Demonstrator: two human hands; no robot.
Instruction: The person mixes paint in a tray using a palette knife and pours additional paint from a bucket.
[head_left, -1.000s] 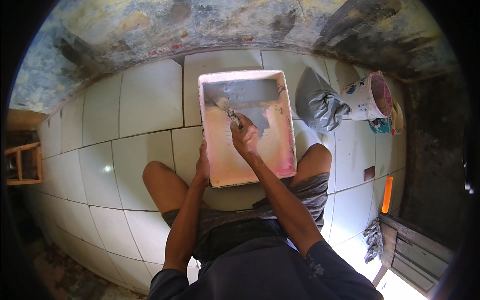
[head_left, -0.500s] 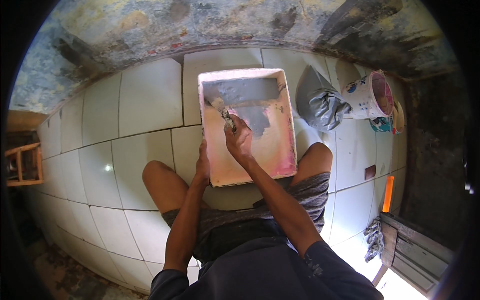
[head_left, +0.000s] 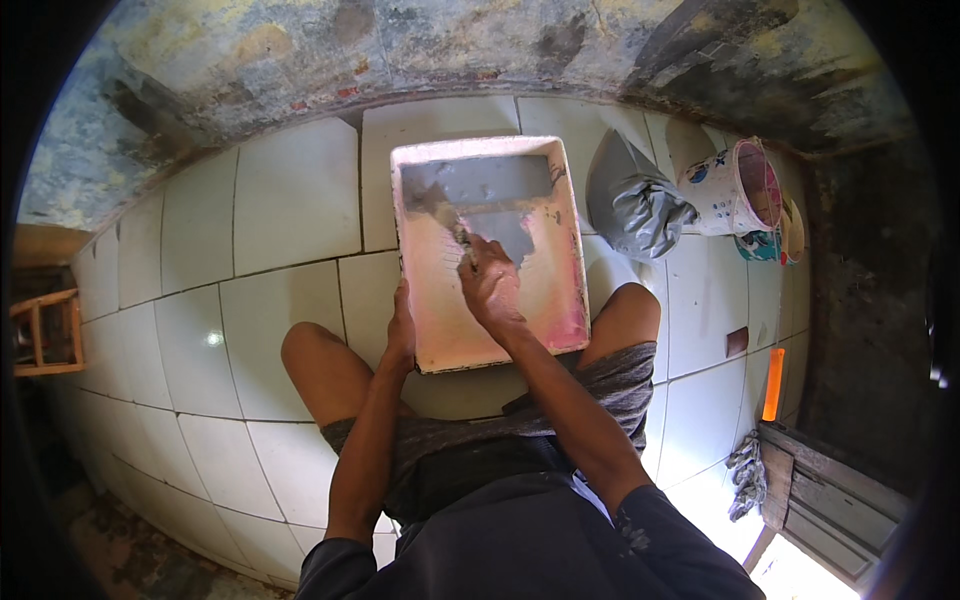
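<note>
A white rectangular tray [head_left: 440,345] with pink stains inside sits on the floor between my knees. Wet grey paste [head_left: 490,180] fills its far end, and a smear of it reaches toward the middle. My right hand [head_left: 490,285] is wrapped around the crusted handle of a putty knife [head_left: 460,232]. The knife slants toward the tray's far left, its blade coated and hard to make out in the paste. With my left hand [head_left: 401,325] I grip the tray's left side near the close corner; the fingertips there are partly hidden.
Right of the tray lies a grey plastic bag [head_left: 645,215], beside a tipped white bucket [head_left: 720,190]. A stained wall [head_left: 450,50] runs behind. An orange stick-like object [head_left: 773,385] and a wooden piece [head_left: 830,510] are at the right; a wooden frame [head_left: 45,335] stands far left.
My right hand has shifted slightly right and nearer to me with the putty knife, whose blade now looks darker. My left hand stays on the tray's side.
</note>
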